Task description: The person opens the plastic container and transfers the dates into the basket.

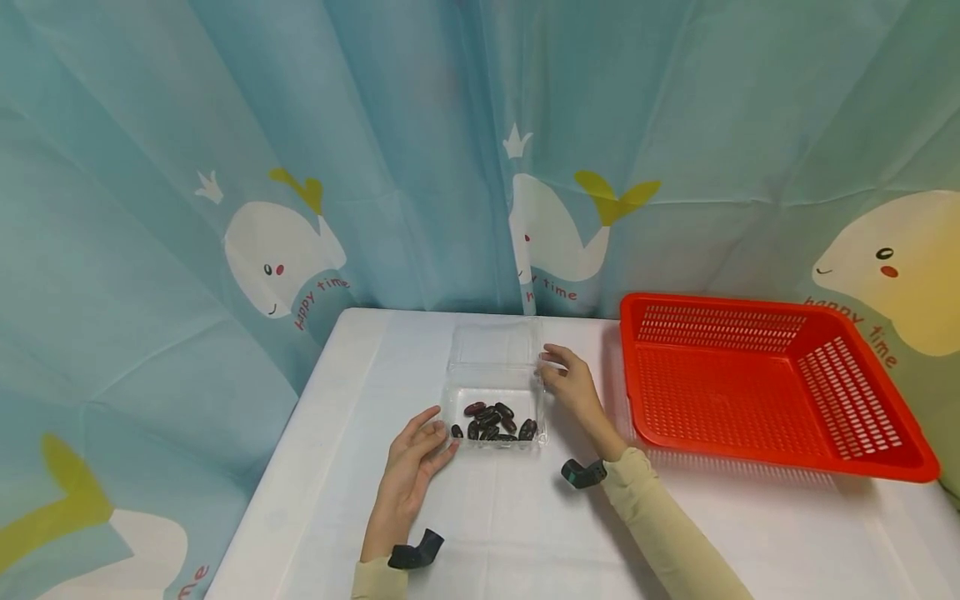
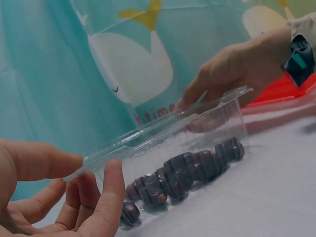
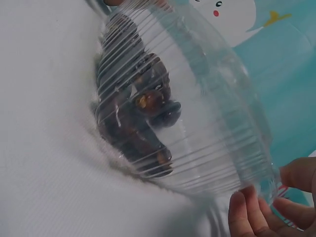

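Observation:
A clear plastic clamshell box [image 1: 529, 406] sits on the table with its lid [image 1: 495, 343] folded back toward the curtain. Several dark, glossy dates [image 1: 490, 419] lie in its base, mostly near the front wall. My left hand [image 1: 411, 462] pinches the box's front left rim, with the thumb over the edge and fingers against the side, as the left wrist view shows. At the far right corner, near the hinge, my right hand [image 1: 572, 385] holds the rim between thumb and fingers [image 3: 238, 210]. Through the ribbed wall the dates [image 3: 143, 103] show in the right wrist view.
To the right stands a red perforated basket [image 1: 780, 454], set over a clear one [image 1: 742, 467]. The white-covered table [image 1: 330, 500] meets a blue curtain [image 1: 420, 125] with whale prints at the back and left. Black wrist cameras [image 1: 417, 551] sit on both wrists.

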Motion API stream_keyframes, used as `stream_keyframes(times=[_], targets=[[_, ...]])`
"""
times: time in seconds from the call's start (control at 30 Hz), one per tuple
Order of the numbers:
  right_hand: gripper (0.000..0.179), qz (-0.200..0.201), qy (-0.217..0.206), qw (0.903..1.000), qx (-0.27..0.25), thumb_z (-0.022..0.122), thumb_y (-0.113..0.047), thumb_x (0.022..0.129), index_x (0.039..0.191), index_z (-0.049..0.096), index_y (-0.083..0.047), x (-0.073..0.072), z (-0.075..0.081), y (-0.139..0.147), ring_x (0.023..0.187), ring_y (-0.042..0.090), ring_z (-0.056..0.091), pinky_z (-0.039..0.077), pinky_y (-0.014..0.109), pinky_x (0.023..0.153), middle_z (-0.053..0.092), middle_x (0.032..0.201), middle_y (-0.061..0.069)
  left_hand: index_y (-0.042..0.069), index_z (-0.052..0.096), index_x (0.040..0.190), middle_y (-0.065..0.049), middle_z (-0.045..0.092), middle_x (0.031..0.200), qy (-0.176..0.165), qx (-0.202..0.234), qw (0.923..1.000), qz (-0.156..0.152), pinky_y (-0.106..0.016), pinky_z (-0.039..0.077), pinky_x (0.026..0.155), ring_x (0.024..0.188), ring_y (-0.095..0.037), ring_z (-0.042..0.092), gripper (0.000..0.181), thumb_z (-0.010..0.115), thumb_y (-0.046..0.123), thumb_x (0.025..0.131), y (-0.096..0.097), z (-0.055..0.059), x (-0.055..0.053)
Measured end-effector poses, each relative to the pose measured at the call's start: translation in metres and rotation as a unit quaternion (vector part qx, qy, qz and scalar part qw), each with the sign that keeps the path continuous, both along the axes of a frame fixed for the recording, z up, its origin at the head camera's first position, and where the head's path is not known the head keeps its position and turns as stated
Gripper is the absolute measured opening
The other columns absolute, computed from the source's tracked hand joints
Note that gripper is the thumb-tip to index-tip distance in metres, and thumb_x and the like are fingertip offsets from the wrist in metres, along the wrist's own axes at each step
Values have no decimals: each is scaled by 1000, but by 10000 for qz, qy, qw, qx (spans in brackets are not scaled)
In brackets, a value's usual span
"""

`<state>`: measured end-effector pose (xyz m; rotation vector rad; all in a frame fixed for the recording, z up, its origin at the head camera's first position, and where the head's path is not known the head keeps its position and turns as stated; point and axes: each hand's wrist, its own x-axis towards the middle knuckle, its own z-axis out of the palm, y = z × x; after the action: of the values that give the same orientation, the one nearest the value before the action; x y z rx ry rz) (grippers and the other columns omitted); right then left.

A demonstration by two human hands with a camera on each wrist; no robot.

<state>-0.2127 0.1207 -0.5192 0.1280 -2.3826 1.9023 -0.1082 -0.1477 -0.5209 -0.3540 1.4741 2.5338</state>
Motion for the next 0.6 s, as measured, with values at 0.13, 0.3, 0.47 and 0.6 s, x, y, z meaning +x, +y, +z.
stream_keyframes(times=[0.13, 0.3, 0.47, 0.6], targets=[[45, 59, -385, 9992, -63, 59, -12, 95, 134, 51, 9, -1, -2, 1, 103, 37, 68, 63, 29, 75, 61, 124, 31, 2, 38, 146, -4, 50, 109, 50, 30, 10000, -14, -40, 55, 101, 95, -11, 56, 56, 58, -2, 94, -1, -2, 0], [47, 67, -963, 9953, 64, 56, -15, 99, 141, 47, 3, -2, -3, 1, 116, 42, 62, 62, 34, 86, 57, 134, 29, 2, 39, 146, -3, 52, 105, 52, 135, 9999, 19, -42, 54, 102, 92, -11, 57, 57, 59, -3, 93, -1, -4, -1], [47, 50, -944, 9954, 174, 56, -18, 101, 142, 46, 3, 0, -2, 1, 114, 41, 63, 62, 34, 86, 56, 135, 28, 2, 40, 145, -2, 53, 103, 82, 124, 9999, 25, -41, 55, 101, 92, -11, 59, 57, 61, -2, 92, 0, -4, -1], [45, 64, -751, 9969, 221, 56, -17, 100, 140, 48, 3, 1, -2, 2, 111, 42, 64, 62, 35, 84, 58, 132, 28, 2, 40, 145, -1, 54, 103, 123, 84, 9999, 66, -40, 56, 100, 92, -10, 59, 56, 60, -2, 93, 0, -5, -1]])
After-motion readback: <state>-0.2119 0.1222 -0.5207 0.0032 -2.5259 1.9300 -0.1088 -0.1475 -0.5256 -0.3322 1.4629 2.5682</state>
